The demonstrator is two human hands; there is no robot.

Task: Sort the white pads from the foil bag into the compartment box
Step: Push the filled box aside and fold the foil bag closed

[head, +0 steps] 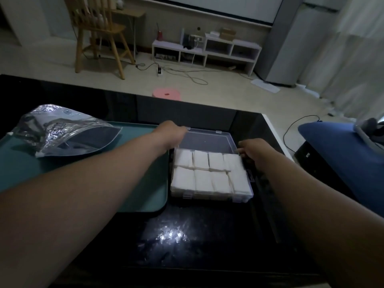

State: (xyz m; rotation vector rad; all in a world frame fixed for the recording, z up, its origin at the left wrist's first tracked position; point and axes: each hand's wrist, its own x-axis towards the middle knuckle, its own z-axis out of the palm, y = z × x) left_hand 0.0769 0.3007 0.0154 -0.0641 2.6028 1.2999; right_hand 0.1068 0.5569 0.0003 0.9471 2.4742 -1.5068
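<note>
Filling the clear compartment box (pixel 212 199) on the dark worktop (pixel 187 246), white pads (pixel 209 173) sit in two rows. Right grip (pixel 253 151) pinches its right rim. Left grip (pixel 171 133) meets the lid (pixel 207 140), fingers hidden, hold unclear. Foil bag (pixel 62 129) lies on the teal tray (pixel 135 183).

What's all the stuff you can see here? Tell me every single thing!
white pads: eight piles, white, two rows inside the compartment box
compartment box: one, clear, on the table beside the tray
lid: one, clear, open behind the box
foil bag: one, silver, on the tray
tray: one, teal, left on the table
table: one, black, nearest
chair: one, wooden, far left
shelf: one, white, far wall
round thing: one, pink, floor
left hand: one, at the lid's far left corner
right hand: one, grips the box's right edge
</note>
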